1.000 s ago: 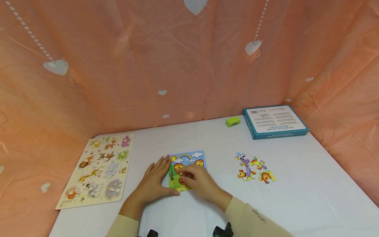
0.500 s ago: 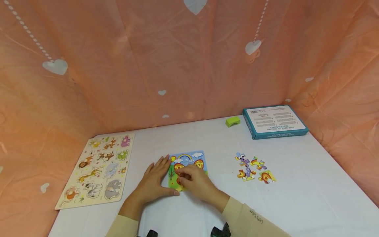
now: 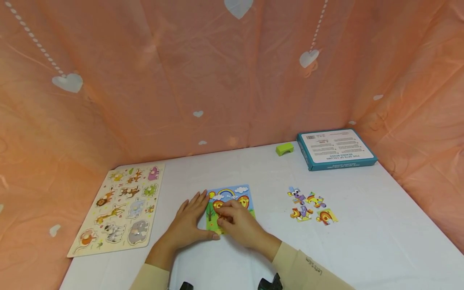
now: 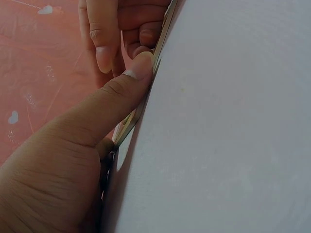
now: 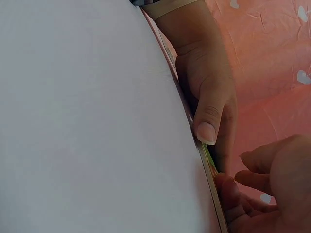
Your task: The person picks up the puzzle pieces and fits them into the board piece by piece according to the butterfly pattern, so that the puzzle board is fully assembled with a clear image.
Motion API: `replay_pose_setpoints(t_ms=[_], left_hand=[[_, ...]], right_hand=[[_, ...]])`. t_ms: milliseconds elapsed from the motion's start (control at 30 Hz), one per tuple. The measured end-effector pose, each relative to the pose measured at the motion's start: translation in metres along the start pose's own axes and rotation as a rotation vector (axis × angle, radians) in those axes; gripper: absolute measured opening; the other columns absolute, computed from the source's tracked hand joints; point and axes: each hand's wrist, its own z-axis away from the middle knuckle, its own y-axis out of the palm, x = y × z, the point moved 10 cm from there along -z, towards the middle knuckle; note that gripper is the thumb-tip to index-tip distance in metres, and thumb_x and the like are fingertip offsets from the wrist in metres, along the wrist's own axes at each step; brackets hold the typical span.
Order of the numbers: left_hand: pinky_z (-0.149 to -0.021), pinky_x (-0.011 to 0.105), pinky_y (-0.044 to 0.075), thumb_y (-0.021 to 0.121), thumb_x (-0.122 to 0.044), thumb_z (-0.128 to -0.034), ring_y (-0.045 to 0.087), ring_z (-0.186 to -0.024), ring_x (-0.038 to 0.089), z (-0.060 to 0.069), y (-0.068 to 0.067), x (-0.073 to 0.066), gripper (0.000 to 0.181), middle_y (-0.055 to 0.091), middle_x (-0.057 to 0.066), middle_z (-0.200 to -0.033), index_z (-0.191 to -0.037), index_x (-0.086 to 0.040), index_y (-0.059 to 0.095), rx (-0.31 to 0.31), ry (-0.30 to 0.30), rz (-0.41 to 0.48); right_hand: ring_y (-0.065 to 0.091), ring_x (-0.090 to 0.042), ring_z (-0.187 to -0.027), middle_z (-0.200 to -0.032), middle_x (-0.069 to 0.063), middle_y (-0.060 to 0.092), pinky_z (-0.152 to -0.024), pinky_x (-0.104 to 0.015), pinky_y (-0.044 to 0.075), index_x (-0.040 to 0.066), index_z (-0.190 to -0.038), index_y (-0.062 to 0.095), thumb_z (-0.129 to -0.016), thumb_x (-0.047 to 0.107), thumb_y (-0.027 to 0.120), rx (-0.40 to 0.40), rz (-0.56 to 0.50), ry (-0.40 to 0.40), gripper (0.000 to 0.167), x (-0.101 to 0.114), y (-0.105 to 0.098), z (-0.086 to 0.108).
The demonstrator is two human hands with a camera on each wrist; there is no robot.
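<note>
Puzzle board: a small square board [image 3: 235, 193] with a rainbow, clouds and lion faces lies flat on the white tabletop [image 3: 380, 233], directly in front of the person, partly covered by both hands.
Left hand: spread [image 3: 188, 225] along the board's left side, fingers extended and thumb reaching to the near edge, steadying it rather than clutching it, it seems.
Right hand: bent [image 3: 244, 227] over the board's middle, fingers curled, fingertips down at the surface; I cannot tell whether a piece is pinched beneath them.
Loose pieces: four, lying close together well to the board's right: a purple-and-blue one [image 3: 298, 196], a yellow one [image 3: 316, 200], a purple-and-orange one [image 3: 301, 213] and one with an orange swirl [image 3: 327, 216].
Feel, as I judge it: board and pieces look light, stiff and thin, slightly slick on the printed face; narrow tabs could chip if forced.
Where to hold: the board by opposite side edges; a piece by its rim, between thumb and forefinger.
Farther off: a larger animal board [image 3: 125, 218] at left; a green block [image 3: 284, 149] beside a blue box [image 3: 337, 149] at far right.
</note>
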Motion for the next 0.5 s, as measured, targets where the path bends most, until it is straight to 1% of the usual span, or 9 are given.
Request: replay_pose_setpoints(t_ms=[100, 200, 333, 500], left_hand=[[-0.13, 0.059, 0.003, 0.087, -0.076, -0.0728, 0.008, -0.166, 0.03, 0.0005, 0.0005, 0.0005, 0.133, 0.017, 0.006, -0.179, -0.172, -0.008, 0.03, 0.0, 0.0, 0.0], [-0.13, 0.06, 0.003, 0.087, -0.075, -0.0732, 0.009, -0.165, 0.03, 0.0008, 0.0004, 0.0001, 0.133, 0.017, 0.006, -0.179, -0.171, -0.008, 0.03, -0.002, 0.002, 0.004], [-0.13, 0.061, 0.004, 0.088, -0.074, -0.0739, 0.011, -0.165, 0.032, 0.0009, -0.0006, -0.0007, 0.131, 0.019, 0.008, -0.179, -0.171, -0.006, 0.032, -0.01, 0.008, 0.006], [-0.13, 0.061, 0.005, 0.089, -0.072, -0.0743, 0.011, -0.165, 0.032, 0.0009, -0.0009, -0.0002, 0.13, 0.02, 0.008, -0.179, -0.171, -0.005, 0.032, -0.011, 0.004, 0.006]], right_hand=[[0.064, -0.02, -0.106, -0.128, -0.009, 0.064, -0.092, -0.033, 0.056, -0.006, -0.132, 0.074, -0.106, 0.008, 0.071, -0.007, -0.003, -0.002, 0.03, 0.0009, -0.0014, 0.0013], [0.065, -0.024, -0.112, -0.131, -0.012, 0.064, -0.096, -0.036, 0.056, -0.008, -0.13, 0.074, -0.107, 0.009, 0.07, 0.006, 0.004, 0.0, 0.029, 0.0015, -0.0007, 0.0019], [0.063, -0.032, -0.126, -0.14, -0.019, 0.062, -0.105, -0.043, 0.055, -0.009, -0.127, 0.076, -0.107, 0.009, 0.069, 0.04, 0.035, -0.004, 0.028, 0.0019, 0.0021, 0.002], [0.061, -0.036, -0.132, -0.143, -0.021, 0.06, -0.111, -0.049, 0.052, -0.008, -0.124, 0.078, -0.106, 0.008, 0.069, 0.056, 0.061, -0.018, 0.025, 0.0039, 0.0033, 0.0018]])
